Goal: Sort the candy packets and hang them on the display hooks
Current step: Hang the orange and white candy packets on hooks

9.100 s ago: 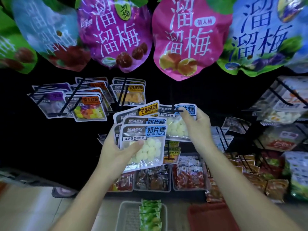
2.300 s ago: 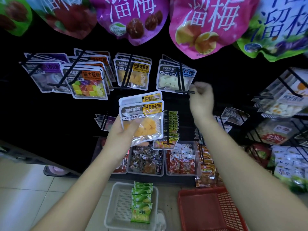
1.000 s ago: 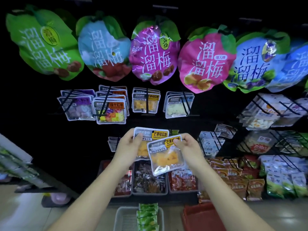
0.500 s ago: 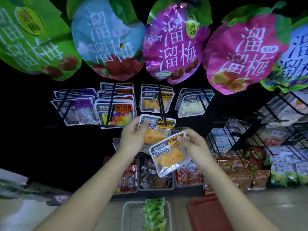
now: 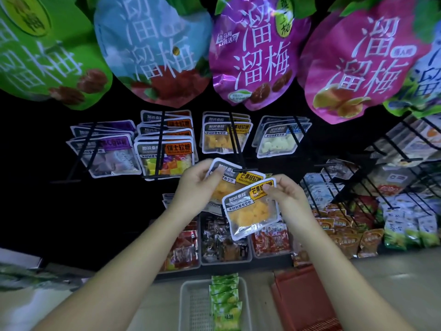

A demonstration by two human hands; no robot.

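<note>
Centre frame, under the mango row. Grip, left hand (image 5: 198, 185): pinches the clear-fronted, yellow-labelled rear mango candy packet (image 5: 241, 179), just raised so its top reaches the black wire hook (image 5: 247, 169) tip; hanging seems next. Grip, right hand (image 5: 288, 197): pinches the matching front mango candy packet (image 5: 250, 211) at 5 o'clock, overlapping the rear one. In the way: hung mango packets (image 5: 222, 139) already on that hook. Also: white mesh basket (image 5: 191, 304) at 6 o'clock.

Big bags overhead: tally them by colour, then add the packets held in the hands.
Green bag: 1
Light blue bag: 1
Purple bag: 1
Pink bag: 1
Blue bag, cut off at the right edge: 1
Yellow-label packets: 2, one in the right hand, one in the left hand
Total: 7
</note>
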